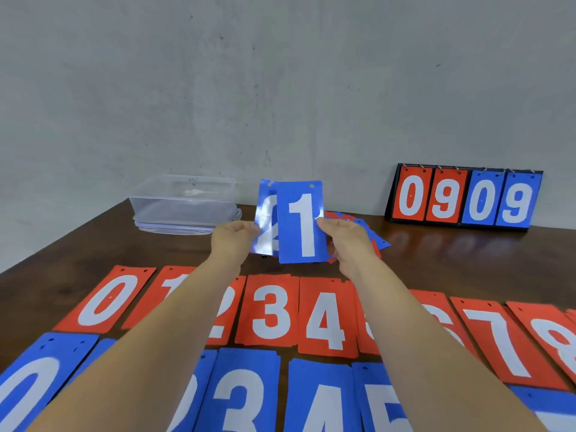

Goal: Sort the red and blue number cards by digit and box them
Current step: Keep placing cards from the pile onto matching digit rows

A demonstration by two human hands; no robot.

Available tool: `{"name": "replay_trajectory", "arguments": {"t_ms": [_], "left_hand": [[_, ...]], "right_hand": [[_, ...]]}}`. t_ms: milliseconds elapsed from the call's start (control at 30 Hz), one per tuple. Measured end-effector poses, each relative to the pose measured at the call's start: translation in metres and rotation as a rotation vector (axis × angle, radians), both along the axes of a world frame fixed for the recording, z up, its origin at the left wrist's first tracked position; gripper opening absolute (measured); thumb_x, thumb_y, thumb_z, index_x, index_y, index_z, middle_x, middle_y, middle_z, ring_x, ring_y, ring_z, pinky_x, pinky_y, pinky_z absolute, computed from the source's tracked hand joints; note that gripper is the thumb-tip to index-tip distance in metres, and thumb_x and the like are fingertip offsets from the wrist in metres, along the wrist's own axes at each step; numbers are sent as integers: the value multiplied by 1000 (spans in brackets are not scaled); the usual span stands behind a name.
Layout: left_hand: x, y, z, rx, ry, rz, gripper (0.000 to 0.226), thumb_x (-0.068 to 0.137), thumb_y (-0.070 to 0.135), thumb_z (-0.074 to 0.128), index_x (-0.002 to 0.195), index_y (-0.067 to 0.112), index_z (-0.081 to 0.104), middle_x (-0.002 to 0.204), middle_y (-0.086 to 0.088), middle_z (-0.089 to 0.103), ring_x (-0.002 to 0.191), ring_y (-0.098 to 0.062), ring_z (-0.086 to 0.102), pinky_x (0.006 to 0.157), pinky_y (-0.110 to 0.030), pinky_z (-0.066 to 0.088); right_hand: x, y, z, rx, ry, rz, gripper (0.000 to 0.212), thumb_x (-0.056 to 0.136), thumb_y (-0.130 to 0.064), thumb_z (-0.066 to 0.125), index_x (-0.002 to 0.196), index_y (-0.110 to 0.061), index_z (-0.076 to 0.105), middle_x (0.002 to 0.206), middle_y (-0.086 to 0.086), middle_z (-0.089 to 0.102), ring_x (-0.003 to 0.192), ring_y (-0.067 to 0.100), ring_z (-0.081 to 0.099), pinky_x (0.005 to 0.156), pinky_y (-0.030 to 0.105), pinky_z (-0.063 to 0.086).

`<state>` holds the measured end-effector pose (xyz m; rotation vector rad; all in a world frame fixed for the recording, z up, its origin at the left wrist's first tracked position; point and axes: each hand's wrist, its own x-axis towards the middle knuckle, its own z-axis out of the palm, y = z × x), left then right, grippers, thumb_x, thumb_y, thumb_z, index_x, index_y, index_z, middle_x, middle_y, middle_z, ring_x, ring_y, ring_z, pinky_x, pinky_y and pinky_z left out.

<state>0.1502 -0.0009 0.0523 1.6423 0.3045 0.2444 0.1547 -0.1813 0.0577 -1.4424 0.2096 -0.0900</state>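
My right hand (346, 241) pinches a blue card with a white 1 (300, 222), held upright above the table. My left hand (233, 241) grips a small stack of blue cards (265, 219) just behind it, a 2 showing in front. A row of red cards (271, 310) from 0 to 8 lies face up on the table, partly hidden by my forearms. Nearer to me lies a row of blue cards (246, 391) from 0 to 5. A loose pile of red and blue cards (374, 235) lies behind my right hand.
A clear plastic box (184, 201) stands on its lid at the back left of the dark wooden table (467, 263). A flip scoreboard (464, 198) showing 09 in red and 09 in blue stands at the back right against the grey wall.
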Motion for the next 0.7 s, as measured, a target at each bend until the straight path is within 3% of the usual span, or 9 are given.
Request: {"name": "replay_trajectory", "arguments": {"t_ms": [100, 167, 233, 333, 433, 500, 600, 700], "left_hand": [[-16, -3, 3, -68, 48, -22, 9, 93, 13, 57, 92, 11, 66, 82, -7, 64, 76, -20, 58, 75, -30, 44], [-29, -4, 5, -120, 72, -71, 14, 94, 12, 53, 86, 11, 65, 76, -8, 58, 65, -16, 47, 64, -26, 37], [-42, -3, 6, -174, 102, -86, 17, 95, 14, 51, 94, 10, 68, 90, -14, 68, 75, -19, 54, 68, -28, 38], [-60, 4, 8, -225, 46, -76, 16, 96, 19, 52, 94, 12, 66, 91, -5, 71, 82, -17, 61, 75, -29, 40], [-73, 18, 9, 37, -68, -128, 22, 92, 27, 63, 102, 8, 66, 94, -2, 71, 81, -13, 65, 67, -22, 46], [-81, 29, 9, 193, -124, -122, 17, 89, 18, 67, 99, 4, 67, 97, -5, 71, 87, -15, 67, 69, -24, 53], [-88, 45, 12, 183, -132, -135, 4, 89, 11, 66, 86, 9, 66, 92, -4, 71, 85, -18, 68, 75, -31, 56], [-99, 71, 17, 181, -103, -171, 7, 91, 15, 65, 84, 14, 64, 85, 3, 71, 72, -8, 65, 62, -23, 49]], "right_hand": [[-12, 18, 1, -9, -22, 4, 7, 91, -17, 65, 93, -10, 63, 92, 6, 66, 74, 15, 61, 59, 26, 46], [-19, 27, 2, -4, -45, -3, 7, 89, -13, 66, 83, -12, 62, 100, 11, 69, 80, 20, 64, 65, 31, 52], [-26, 34, 5, -6, -59, -19, 9, 88, -12, 67, 81, -11, 62, 103, 12, 69, 90, 24, 64, 73, 34, 54], [-38, 42, 7, -72, -83, -44, 16, 87, -14, 69, 74, -12, 60, 91, 6, 65, 86, 20, 61, 62, 24, 49], [-52, 53, 10, -106, -127, -42, 18, 83, -13, 72, 69, -15, 61, 89, 9, 67, 85, 24, 64, 73, 35, 54], [-62, 61, 11, -117, -143, -18, 14, 82, -13, 73, 72, -12, 64, 86, 10, 68, 80, 25, 65, 76, 39, 55], [-72, 70, 11, -128, -182, -7, 15, 85, -13, 70, 71, -15, 65, 82, 5, 68, 74, 21, 65, 75, 35, 54], [-83, 82, 9, -164, -197, -22, 14, 84, -5, 68, 77, -16, 67, 91, 4, 69, 89, 19, 66, 78, 31, 55]]}}
